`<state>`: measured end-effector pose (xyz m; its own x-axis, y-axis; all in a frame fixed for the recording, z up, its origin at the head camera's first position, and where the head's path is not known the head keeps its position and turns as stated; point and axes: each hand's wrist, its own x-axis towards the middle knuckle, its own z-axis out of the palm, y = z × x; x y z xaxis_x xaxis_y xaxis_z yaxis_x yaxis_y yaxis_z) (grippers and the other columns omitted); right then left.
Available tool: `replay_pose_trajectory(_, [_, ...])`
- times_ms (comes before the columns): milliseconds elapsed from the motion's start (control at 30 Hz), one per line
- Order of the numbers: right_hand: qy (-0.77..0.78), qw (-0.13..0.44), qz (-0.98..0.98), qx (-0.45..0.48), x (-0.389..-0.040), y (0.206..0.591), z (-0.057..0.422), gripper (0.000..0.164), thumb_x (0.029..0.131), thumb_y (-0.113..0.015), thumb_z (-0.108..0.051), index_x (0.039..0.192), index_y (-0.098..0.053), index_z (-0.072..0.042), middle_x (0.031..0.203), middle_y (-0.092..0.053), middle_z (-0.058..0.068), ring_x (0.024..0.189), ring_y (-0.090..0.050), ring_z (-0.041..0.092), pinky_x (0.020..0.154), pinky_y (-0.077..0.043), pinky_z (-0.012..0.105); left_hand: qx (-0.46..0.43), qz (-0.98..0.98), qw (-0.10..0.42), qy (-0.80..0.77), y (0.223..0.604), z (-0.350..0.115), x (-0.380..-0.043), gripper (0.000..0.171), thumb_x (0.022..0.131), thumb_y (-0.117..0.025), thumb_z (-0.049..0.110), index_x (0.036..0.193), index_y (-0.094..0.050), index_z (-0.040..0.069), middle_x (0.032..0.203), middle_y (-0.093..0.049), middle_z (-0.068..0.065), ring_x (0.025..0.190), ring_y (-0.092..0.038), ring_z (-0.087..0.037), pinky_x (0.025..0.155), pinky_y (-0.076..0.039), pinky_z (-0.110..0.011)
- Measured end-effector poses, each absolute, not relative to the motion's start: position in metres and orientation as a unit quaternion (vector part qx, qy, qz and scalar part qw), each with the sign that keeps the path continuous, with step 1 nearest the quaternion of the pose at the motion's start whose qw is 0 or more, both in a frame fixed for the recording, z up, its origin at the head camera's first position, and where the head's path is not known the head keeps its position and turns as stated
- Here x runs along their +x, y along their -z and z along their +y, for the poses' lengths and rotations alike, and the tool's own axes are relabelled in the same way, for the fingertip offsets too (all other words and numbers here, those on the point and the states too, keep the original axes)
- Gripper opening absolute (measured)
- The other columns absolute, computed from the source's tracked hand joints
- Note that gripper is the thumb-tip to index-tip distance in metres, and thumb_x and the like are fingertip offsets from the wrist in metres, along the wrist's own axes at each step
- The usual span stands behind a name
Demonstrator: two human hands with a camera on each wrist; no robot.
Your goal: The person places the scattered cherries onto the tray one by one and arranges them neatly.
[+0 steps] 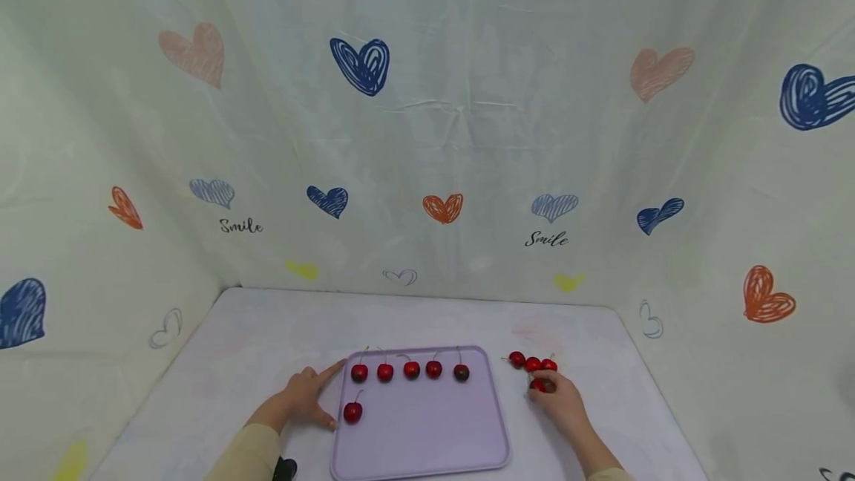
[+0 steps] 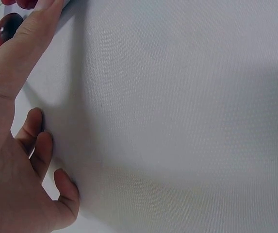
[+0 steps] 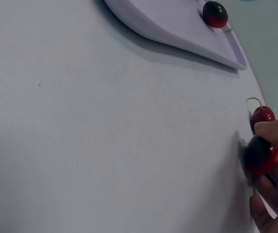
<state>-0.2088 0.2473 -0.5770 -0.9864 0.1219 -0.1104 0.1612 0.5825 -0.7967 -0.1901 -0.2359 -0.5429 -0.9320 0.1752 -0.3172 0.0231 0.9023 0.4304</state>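
A lilac tray (image 1: 421, 433) lies on the table. Several red cherries (image 1: 411, 370) form a row along its far side, and a single cherry (image 1: 352, 412) sits below the row's left end. My left hand (image 1: 303, 397) is spread at the tray's left edge, its index finger and thumb at the rim. In the left wrist view that hand's other fingers (image 2: 42, 153) are loosely bent over the table. Right of the tray, my right hand (image 1: 559, 401) pinches a dark red cherry (image 3: 260, 155) between thumb and fingers, beside a small group of cherries (image 1: 532, 364).
A white table (image 1: 287, 325) carries the tray and the loose cherries. Behind and at both sides hangs a pale curtain (image 1: 427, 139) printed with hearts. Near my left sleeve, a black object (image 1: 285, 469) shows at the lower edge; its kind is unclear.
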Motion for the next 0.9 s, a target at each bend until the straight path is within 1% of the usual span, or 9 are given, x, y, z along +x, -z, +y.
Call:
replay_pose_trajectory(100, [0.441,0.023,0.894,0.074,-0.209,0.577,0.244,0.037,0.078,-0.078,-0.007,0.113,-0.068,-0.001,0.102,-0.061,0.012,0.091,-0.052,0.027,0.07,-0.047,0.034,0.049,0.959,0.18,-0.214,0.545,-0.237,-0.191,0.105,0.059,-0.094,0.032,0.149,-0.041,0.017,0.1,-0.045,-0.013,0.091,-0.045,-0.031,0.086,-0.046,-0.059])
replay_pose_trajectory(233, [0.452,0.026,0.888,0.078,-0.207,0.574,0.242,0.036,0.078,-0.077,-0.006,0.113,-0.068,-0.001,0.101,-0.061,0.012,0.089,-0.052,0.025,0.066,-0.049,0.032,0.045,0.958,0.184,-0.215,0.547,-0.237,-0.191,0.105,0.059,-0.094,0.033,0.149,-0.041,0.017,0.102,-0.045,-0.014,0.093,-0.046,-0.032,0.087,-0.045,-0.06])
replay_pose_trajectory(367, [0.477,0.023,0.875,0.081,-0.203,0.568,0.237,0.034,0.08,-0.076,-0.005,0.112,-0.068,-0.001,0.101,-0.062,0.012,0.087,-0.057,0.024,0.065,-0.052,0.032,0.045,0.958,0.184,-0.215,0.546,-0.236,-0.192,0.106,0.058,-0.094,0.033,0.149,-0.04,0.017,0.102,-0.046,-0.014,0.094,-0.046,-0.032,0.086,-0.045,-0.06])
replay_pose_trajectory(500, [0.486,0.01,0.872,0.057,-0.199,0.559,0.229,0.032,0.08,-0.076,-0.003,0.111,-0.069,-0.002,0.103,-0.063,0.011,0.089,-0.06,0.025,0.069,-0.053,0.034,0.046,0.959,0.182,-0.214,0.548,-0.236,-0.193,0.107,0.058,-0.094,0.034,0.149,-0.04,0.018,0.102,-0.046,-0.014,0.093,-0.046,-0.031,0.086,-0.045,-0.059])
replay_pose_trajectory(667, [0.489,-0.007,0.872,0.022,-0.195,0.55,0.214,0.03,0.078,-0.078,-0.001,0.107,-0.071,-0.002,0.102,-0.066,0.008,0.091,-0.06,0.023,0.075,-0.053,0.033,0.047,0.96,0.18,-0.212,0.55,-0.238,-0.193,0.106,0.058,-0.094,0.034,0.148,-0.04,0.017,0.101,-0.046,-0.013,0.092,-0.045,-0.03,0.086,-0.045,-0.058])
replay_pose_trajectory(767, [0.503,-0.009,0.864,0.014,-0.193,0.547,0.203,0.03,0.077,-0.079,0.0,0.106,-0.071,-0.002,0.1,-0.068,0.007,0.09,-0.061,0.023,0.075,-0.054,0.032,0.046,0.959,0.182,-0.213,0.548,-0.238,-0.192,0.105,0.059,-0.094,0.034,0.148,-0.041,0.016,0.099,-0.045,-0.012,0.091,-0.044,-0.03,0.085,-0.046,-0.058])
replay_pose_trajectory(900, [0.511,0.001,0.86,-0.003,-0.192,0.546,0.189,0.03,0.078,-0.078,0.0,0.107,-0.071,-0.002,0.102,-0.068,0.008,0.092,-0.062,0.024,0.077,-0.055,0.034,0.047,0.958,0.182,-0.215,0.546,-0.237,-0.19,0.105,0.059,-0.093,0.034,0.148,-0.041,0.016,0.099,-0.045,-0.012,0.091,-0.044,-0.03,0.085,-0.046,-0.058])
